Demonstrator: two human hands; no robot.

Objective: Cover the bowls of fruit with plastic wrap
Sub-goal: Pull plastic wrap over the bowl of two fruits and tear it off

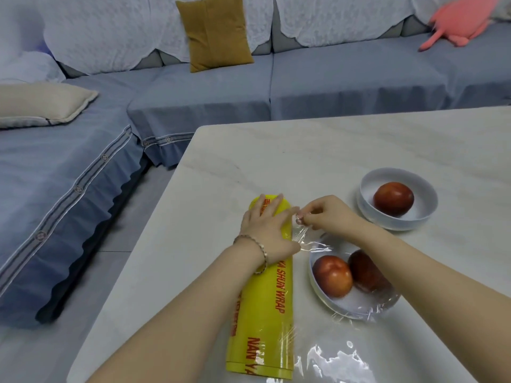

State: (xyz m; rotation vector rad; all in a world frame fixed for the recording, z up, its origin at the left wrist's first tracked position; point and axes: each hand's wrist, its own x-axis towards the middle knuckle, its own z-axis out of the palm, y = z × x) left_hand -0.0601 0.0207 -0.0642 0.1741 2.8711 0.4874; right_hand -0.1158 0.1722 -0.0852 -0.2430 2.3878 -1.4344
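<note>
A long yellow roll of plastic wrap (pixel 262 305) lies on the white table (pixel 345 150), pointing away from me. My left hand (pixel 266 228) presses flat on the roll's far part, fingers straight. My right hand (pixel 329 214) pinches the clear film (pixel 304 239) beside the roll's right side. That film stretches from the roll over the near white bowl (pixel 345 302), which holds two red fruits (pixel 331 275). A second white bowl (pixel 367 186) with one red fruit (pixel 394 199) stands farther back on the right, uncovered.
Loose, crumpled film (pixel 337 360) shines on the table by the roll's near end. A blue-covered sofa (pixel 193 92) wraps around the table's left and far sides, with a mustard cushion (pixel 215 31), a beige pillow (pixel 41 103) and a pink plush toy (pixel 459 26).
</note>
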